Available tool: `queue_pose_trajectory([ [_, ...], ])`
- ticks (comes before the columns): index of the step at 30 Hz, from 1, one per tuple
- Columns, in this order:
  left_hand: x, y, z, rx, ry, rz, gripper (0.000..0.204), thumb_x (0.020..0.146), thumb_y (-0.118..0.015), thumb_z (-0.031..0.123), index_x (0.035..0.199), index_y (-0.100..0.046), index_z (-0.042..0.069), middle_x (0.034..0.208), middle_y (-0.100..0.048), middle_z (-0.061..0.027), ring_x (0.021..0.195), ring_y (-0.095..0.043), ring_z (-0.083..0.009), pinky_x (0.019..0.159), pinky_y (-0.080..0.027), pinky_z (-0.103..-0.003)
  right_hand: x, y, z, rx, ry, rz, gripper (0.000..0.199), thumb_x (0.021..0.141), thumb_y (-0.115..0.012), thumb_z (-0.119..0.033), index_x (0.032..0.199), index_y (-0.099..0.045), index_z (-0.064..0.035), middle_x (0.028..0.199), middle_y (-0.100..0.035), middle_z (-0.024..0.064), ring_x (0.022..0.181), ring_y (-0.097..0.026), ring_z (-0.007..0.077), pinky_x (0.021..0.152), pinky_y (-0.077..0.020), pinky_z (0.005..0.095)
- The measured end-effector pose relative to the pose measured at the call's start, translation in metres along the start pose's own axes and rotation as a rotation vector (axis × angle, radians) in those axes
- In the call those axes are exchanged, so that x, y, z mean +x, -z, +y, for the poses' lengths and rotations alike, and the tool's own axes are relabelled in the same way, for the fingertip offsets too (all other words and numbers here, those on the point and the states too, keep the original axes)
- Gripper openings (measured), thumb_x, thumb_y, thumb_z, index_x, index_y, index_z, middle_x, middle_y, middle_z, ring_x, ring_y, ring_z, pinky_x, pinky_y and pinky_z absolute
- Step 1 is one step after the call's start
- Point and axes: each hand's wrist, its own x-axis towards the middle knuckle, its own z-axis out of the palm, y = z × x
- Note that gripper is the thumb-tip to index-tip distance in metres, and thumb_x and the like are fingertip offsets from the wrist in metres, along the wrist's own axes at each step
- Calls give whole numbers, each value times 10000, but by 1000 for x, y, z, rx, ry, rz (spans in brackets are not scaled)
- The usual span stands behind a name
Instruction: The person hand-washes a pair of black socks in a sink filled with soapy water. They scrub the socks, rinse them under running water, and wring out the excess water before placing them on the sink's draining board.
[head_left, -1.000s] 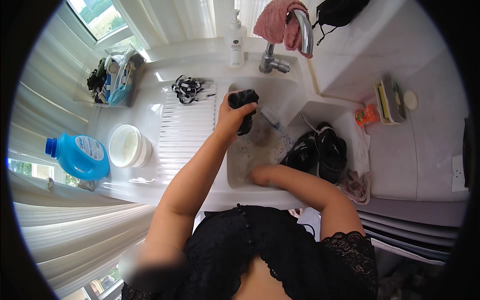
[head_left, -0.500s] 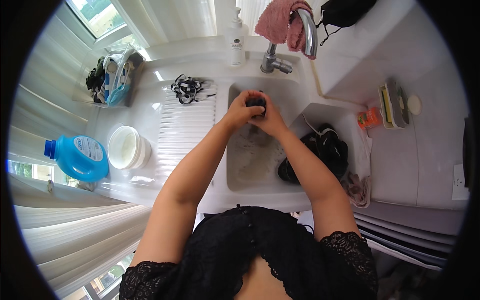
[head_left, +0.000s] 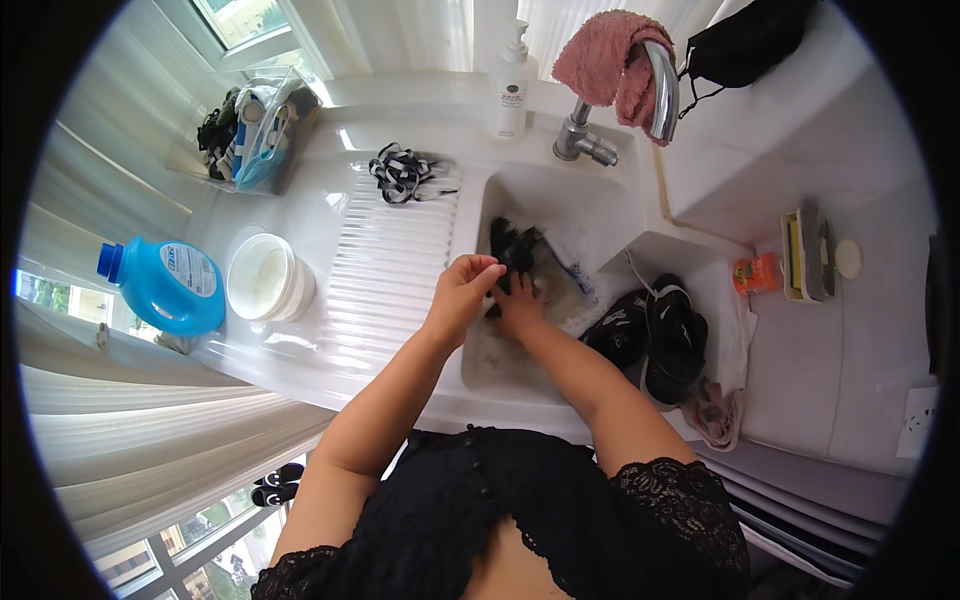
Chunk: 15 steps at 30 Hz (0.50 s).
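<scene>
Since 0.5 s ago, your 2 hands have come apart from around the bundle, and the soaked, crumpled black fabric piece (head_left: 516, 246) now hangs loosened in the basin. Surface: glossy white moulded sink counter (head_left: 385, 345), with a ribbed white washboard panel (head_left: 395, 245) left of the rectangular white basin (head_left: 480, 372), which holds cloudy, sudsy water. On the panel, a tangle of black-and-white flat laces (head_left: 402, 175); farther left, a round white plastic tub (head_left: 265, 278) and a rounded blue plastic jug (head_left: 172, 285). Behind the basin, a curved chrome faucet (head_left: 664, 95) draped with a dusty-pink towel (head_left: 607, 58). To the right, 2 black shoes (head_left: 672, 340). Pale curtains (head_left: 150, 405) and windows line the room's left side.

Your left hand (head_left: 464, 298): fingers curled, thumb and forefinger tips together at the fabric's near-left edge; can't tell if cloth is pinched. Your right hand (head_left: 520, 308): fingers spread and laid against the fabric's near end, not clenched. Most of the fabric lies just beyond both hands, toward the faucet.
</scene>
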Motion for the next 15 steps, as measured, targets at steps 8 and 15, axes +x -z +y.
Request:
queue_pose_trajectory([
  [8, -10, -12, -28, -102, 212, 47, 549, 913, -537, 399, 1311, -411, 43, 1316, -456, -119, 1187, -433, -232, 999, -321, -398, 14, -9, 28, 65, 27, 62, 290, 726, -663, -120, 1011, -663, -175, 1372, -394, 134, 1171, -437, 402, 918, -435, 477],
  [15, 12, -48, -23, -523, 664, 301, 623, 919, -454, 468, 1345, -369, 22, 1332, -427, -182, 1221, -424, -343, 1050, -301, -505, -44, 120, 40, 584, 452, 258, 161, 614, -592, 9, 751, -638, -61, 1094, -582, 155, 983, -552, 359, 828, -457, 396],
])
